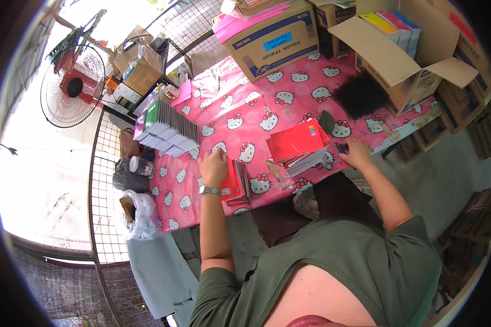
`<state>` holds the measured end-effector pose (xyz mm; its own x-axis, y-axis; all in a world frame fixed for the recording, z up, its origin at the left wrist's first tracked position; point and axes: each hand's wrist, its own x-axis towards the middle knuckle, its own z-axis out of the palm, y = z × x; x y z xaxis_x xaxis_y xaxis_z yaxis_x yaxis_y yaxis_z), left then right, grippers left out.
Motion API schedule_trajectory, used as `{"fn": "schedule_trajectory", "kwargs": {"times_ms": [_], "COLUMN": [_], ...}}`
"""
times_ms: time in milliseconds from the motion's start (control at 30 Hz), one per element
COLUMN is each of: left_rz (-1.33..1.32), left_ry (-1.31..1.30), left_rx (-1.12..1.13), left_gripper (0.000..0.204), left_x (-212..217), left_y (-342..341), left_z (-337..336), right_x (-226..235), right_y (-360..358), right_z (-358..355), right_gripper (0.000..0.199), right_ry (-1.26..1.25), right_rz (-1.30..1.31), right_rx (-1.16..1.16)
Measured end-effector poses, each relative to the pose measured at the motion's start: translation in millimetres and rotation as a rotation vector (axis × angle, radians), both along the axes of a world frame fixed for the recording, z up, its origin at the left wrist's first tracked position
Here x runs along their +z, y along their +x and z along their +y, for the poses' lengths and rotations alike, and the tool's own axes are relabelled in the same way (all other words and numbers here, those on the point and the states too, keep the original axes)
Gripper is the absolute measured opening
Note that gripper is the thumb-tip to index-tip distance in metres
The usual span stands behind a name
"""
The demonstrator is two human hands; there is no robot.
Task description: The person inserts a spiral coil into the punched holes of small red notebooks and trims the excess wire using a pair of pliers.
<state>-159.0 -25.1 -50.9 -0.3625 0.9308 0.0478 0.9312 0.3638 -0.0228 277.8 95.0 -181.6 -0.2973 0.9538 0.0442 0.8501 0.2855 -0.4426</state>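
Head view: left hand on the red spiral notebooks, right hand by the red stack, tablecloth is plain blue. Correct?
Not quite. The head view shows the tablecloth is pink with a white cartoon-cat print. Left hand is on the red spiral notebooks; right hand is beside the red stack.

Standing fan (73, 87) at left, open cardboard box (414, 54) of notebooks, black mesh pile (360, 95), plastic bag (139, 215)

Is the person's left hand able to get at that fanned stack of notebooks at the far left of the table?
Probably yes. The left hand rests on the red spiral notebooks, and only bare pink tablecloth lies between it and the fanned stack of notebooks.
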Motion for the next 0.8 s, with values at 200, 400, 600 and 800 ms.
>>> {"fn": "schedule_trajectory", "kwargs": {"times_ms": [200,400,600,800], "left_rz": [-0.082,-0.01,-0.35,-0.264], "left_ry": [0.182,-0.047,0.091,0.581], "left_rx": [0.121,0.249,0.352,-0.456], "left_gripper": [0.034,0.041,0.044,0.036], "left_x": [-55,-25,-65,11], "left_y": [-23,-4,-17,115], "left_z": [-9,-15,-47,17], "right_x": [0,-28,-31,4], "right_y": [-8,-22,-20,-10], "right_z": [103,153,159,151], "right_gripper": [0.022,0.017,0.019,0.029], "right_ry": [0.311,0.339,0.342,0.43], "right_rz": [0.097,-0.243,-0.339,0.417], "right_rx": [-0.141,-0.157,-0.025,-0.196]}}
